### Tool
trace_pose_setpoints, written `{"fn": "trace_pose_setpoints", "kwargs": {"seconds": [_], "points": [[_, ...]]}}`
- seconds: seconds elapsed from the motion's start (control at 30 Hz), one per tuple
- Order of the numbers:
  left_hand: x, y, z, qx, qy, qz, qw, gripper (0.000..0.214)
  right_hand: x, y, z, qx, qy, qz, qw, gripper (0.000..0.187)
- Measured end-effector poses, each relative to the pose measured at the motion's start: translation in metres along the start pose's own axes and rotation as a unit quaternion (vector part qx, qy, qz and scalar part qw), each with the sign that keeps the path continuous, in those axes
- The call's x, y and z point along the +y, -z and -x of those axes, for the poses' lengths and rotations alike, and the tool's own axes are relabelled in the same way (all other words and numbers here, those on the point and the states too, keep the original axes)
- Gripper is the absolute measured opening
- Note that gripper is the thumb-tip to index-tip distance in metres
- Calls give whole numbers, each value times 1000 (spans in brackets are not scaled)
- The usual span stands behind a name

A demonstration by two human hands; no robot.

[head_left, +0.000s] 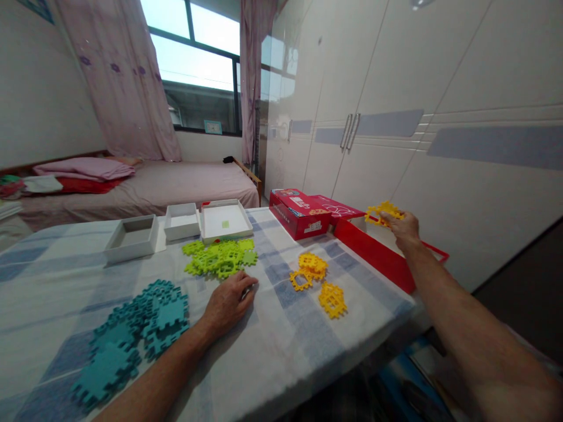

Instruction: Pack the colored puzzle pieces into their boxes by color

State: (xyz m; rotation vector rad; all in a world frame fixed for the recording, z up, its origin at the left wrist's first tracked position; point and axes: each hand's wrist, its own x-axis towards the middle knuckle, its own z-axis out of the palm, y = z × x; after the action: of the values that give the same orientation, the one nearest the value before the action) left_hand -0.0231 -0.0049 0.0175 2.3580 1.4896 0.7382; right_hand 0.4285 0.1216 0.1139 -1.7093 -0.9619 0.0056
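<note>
My right hand (405,225) is raised over a red box tray (378,255) at the table's right edge and grips a yellow notched plastic tile (382,212). My left hand (229,302) lies palm down on the checked tablecloth (281,346), fingers loosely curled, holding nothing. Just beyond it is a heap of green tiles (220,258). A pile of teal tiles (136,334) lies to its left. Several yellow tiles (317,280) lie between my two hands.
A red box lid (299,212) stands behind the yellow tiles. White open boxes (132,236) (182,221) (225,220) line the table's far side. Beyond are a bed (145,184), a curtained window and white wardrobe doors (396,135) on the right.
</note>
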Motion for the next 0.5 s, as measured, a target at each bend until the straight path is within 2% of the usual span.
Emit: {"fn": "trace_pose_setpoints", "kwargs": {"seconds": [0.07, 0.1, 0.17, 0.2, 0.27, 0.33, 0.37, 0.43, 0.5], "points": [[0, 0, 0, 2, -1, 4, 1000, 28, 0, 7, -1, -11, -55, 98, 994, 62], [0, 1, 0, 3, -1, 6, 1000, 28, -1, 10, 6, -8, -49, 143, 989, 67], [1, 1, 0, 3, 0, 9, 1000, 28, -5, 15, 32, -21, 25, 184, 982, 69], [1, 1, 0, 3, 1, 10, 1000, 28, -7, 18, 50, -57, 81, 178, 979, 66], [2, 1, 0, 4, -1, 12, 1000, 28, -9, 23, 92, -212, 181, 133, 951, 56], [2, 1, 0, 6, -3, 12, 1000, 29, -9, 29, 136, -382, 212, 119, 892, 55], [2, 1, 0, 6, -5, 11, 1000, 29, -8, 32, 156, -431, 216, 127, 867, 57], [1, 1, 0, 7, -6, 7, 1000, 28, -6, 36, 189, -461, 235, 167, 839, 61], [1, 0, 0, 8, -6, 3, 1000, 28, -6, 39, 210, -445, 256, 204, 833, 63]]}}
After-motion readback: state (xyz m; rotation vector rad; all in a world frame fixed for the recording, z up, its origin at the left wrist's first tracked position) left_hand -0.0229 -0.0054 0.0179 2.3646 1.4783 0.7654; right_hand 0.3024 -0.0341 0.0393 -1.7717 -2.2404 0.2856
